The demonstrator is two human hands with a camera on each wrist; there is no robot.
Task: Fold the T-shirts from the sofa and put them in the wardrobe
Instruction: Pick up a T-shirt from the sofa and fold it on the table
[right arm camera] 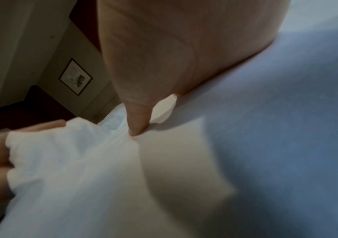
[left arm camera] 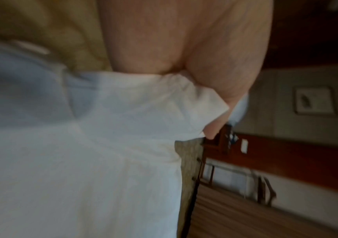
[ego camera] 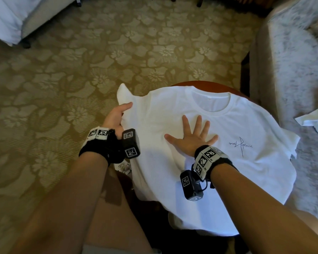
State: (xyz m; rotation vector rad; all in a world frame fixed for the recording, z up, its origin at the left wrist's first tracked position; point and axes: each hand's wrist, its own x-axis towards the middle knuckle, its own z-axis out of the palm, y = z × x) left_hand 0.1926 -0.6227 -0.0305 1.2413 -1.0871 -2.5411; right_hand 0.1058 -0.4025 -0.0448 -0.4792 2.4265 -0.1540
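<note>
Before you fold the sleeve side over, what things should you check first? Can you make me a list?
1. T-shirt spread front up on the round table: ok.
2. Right hand presses flat on the chest, fingers spread: ok.
3. Left hand grips the sleeve edge: ok.
4. Cloth smooth: not ok, bunched at the left hand.
5. Hem lying flat: not ok, it hangs over the table's near edge.
6. More shirts waiting: cannot tell; white cloth lies on the sofa.
</note>
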